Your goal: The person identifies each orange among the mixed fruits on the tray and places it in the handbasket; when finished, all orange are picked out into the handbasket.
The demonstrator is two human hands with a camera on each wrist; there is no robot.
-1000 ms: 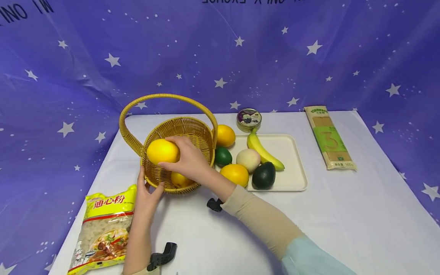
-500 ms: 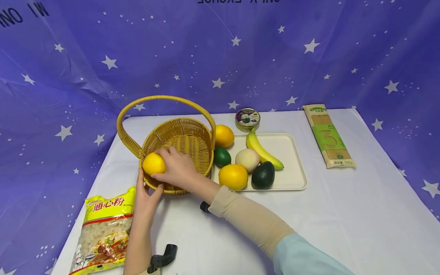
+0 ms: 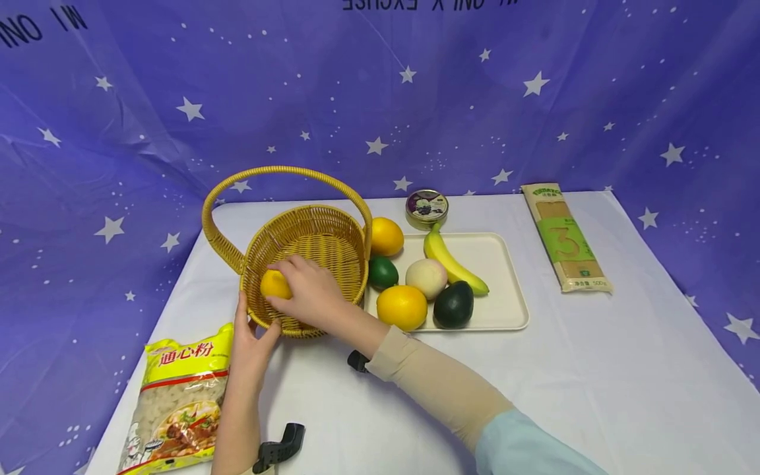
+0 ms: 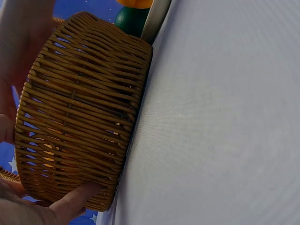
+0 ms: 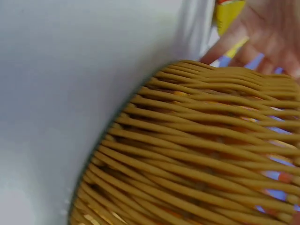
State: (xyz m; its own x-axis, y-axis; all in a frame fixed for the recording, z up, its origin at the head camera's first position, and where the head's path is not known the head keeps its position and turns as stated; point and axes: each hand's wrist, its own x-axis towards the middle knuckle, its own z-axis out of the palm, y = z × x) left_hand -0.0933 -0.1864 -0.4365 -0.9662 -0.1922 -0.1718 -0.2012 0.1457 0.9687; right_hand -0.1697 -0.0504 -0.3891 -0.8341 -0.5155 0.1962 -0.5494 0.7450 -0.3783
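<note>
My right hand reaches into the wicker basket in the head view, fingers and thumb about a rounded yellow fruit. The fruit lies low near the basket's left wall, partly covered by my fingers. My left hand rests against the basket's front left side, fingers at the outer left and thumb at the front. In the left wrist view, a straight digit of that hand presses the woven wall. The right wrist view has the left hand's spread fingers beside the wicker; the held fruit is hidden there.
Right of the basket, a cream tray bears a banana, a pale peach-like fruit, a dark avocado and other fruit. A round tin stands behind. Pasta packs lie left and right.
My right hand has lowered the yellow fruit into the basket toward its left side, covering another yellow fruit seen there earlier. Lately the held fruit shifted slightly right. My left hand stays put.
</note>
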